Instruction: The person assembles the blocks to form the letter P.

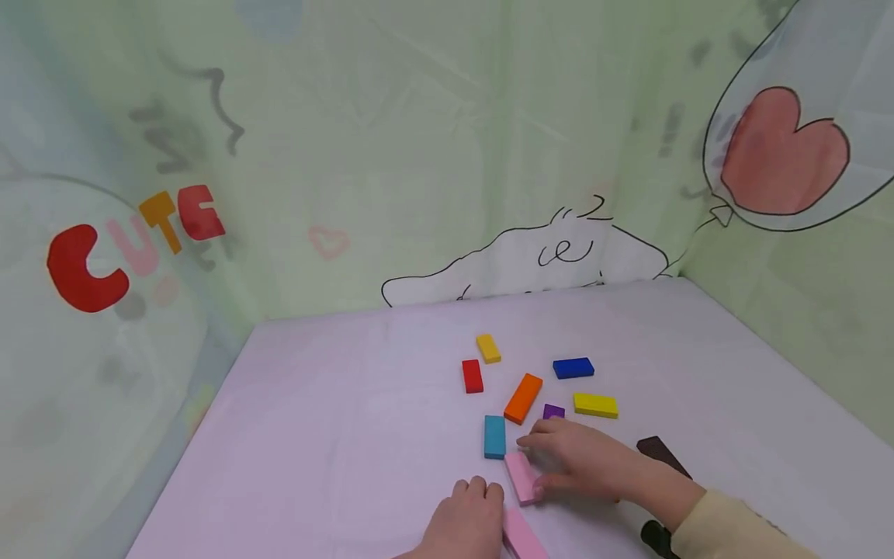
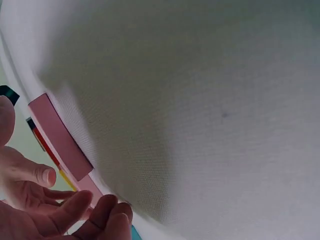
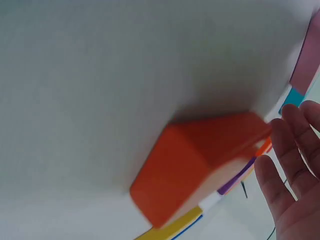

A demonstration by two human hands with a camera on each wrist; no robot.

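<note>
In the head view the left hand (image 1: pixel 469 519) rests on the table, its fingers loosely bent beside a pink block (image 1: pixel 524 536); its thumb is hidden there. The left wrist view shows its fingers (image 2: pixel 112 217) near the same pink block (image 2: pixel 60 137). My right hand (image 1: pixel 590 466) spreads over a second pink block (image 1: pixel 520 477), thumb at its right edge, fingers above its far end. Slightly bent, parted fingers (image 3: pixel 295 150) appear in the right wrist view, where a red-orange block (image 3: pixel 185 160) stands close to the camera.
Beyond the hands lie teal (image 1: pixel 494 437), orange (image 1: pixel 523 398), purple (image 1: pixel 554 411), red (image 1: pixel 472 376) and blue (image 1: pixel 573 368) blocks, plus two yellow ones (image 1: pixel 489 348). A dark brown block (image 1: pixel 660 453) and a dark green one (image 1: pixel 656 536) lie by the right forearm.
</note>
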